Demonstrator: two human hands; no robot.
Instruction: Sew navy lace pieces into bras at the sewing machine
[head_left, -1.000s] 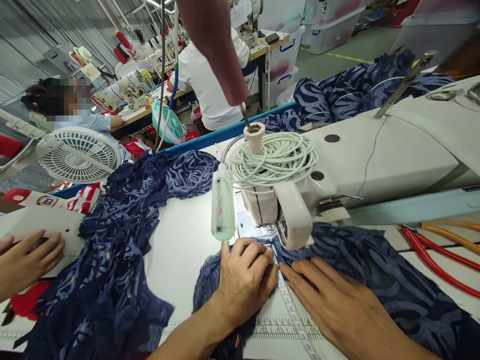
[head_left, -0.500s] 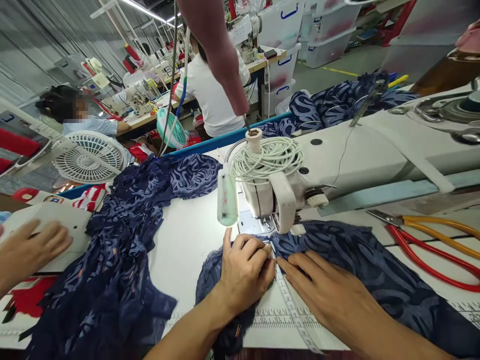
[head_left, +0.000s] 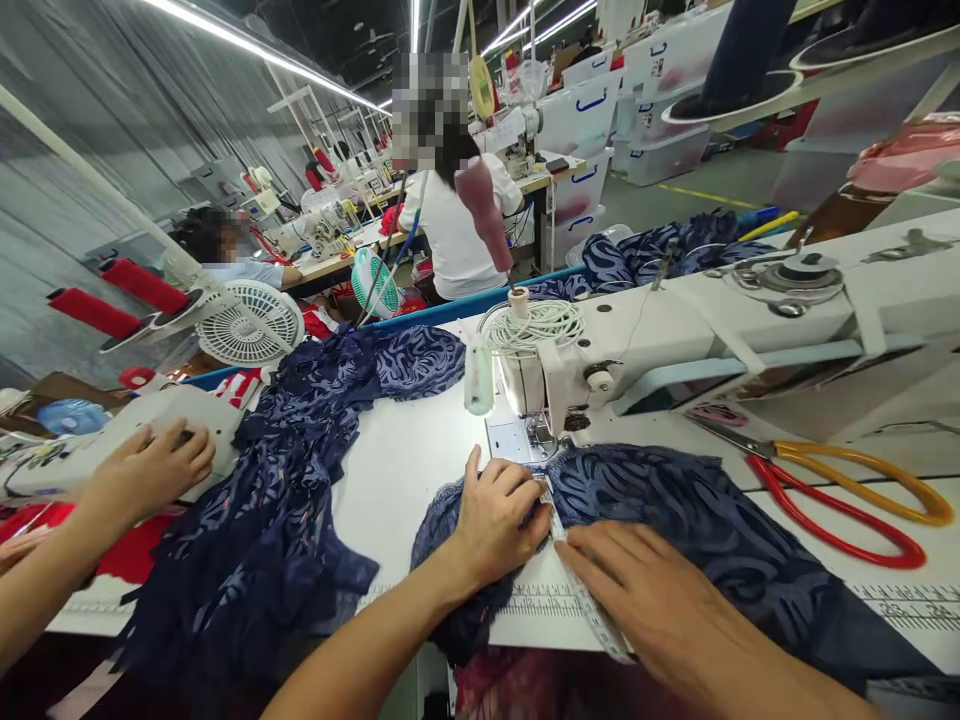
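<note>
My left hand (head_left: 495, 520) pinches the end of a white tape measure (head_left: 598, 618) at the edge of a navy patterned fabric piece (head_left: 645, 490), its index finger raised. My right hand (head_left: 649, 575) lies palm down with fingers stretched out, fingertips beside the tape and over the fabric. From between the hands the tape runs down to the table's front edge. Just beyond my left hand are the needle plate and presser foot of a white sewing machine (head_left: 551, 385). Part of the fabric bunches under my left wrist.
Red-and-orange-handled scissors (head_left: 840, 500) lie on the right. Navy fabric pieces (head_left: 300, 450) are heaped left. Another person's hand (head_left: 161, 460) rests on a neighbouring machine (head_left: 112, 445). A printed ruler scale (head_left: 544, 600) runs along the table's front. A fan (head_left: 251, 322) stands behind.
The camera view has tilted up and shifted. My right hand now covers slightly more of the tape; my left hand keeps its pinch. The other person's hand has curled more on the neighbouring machine.
</note>
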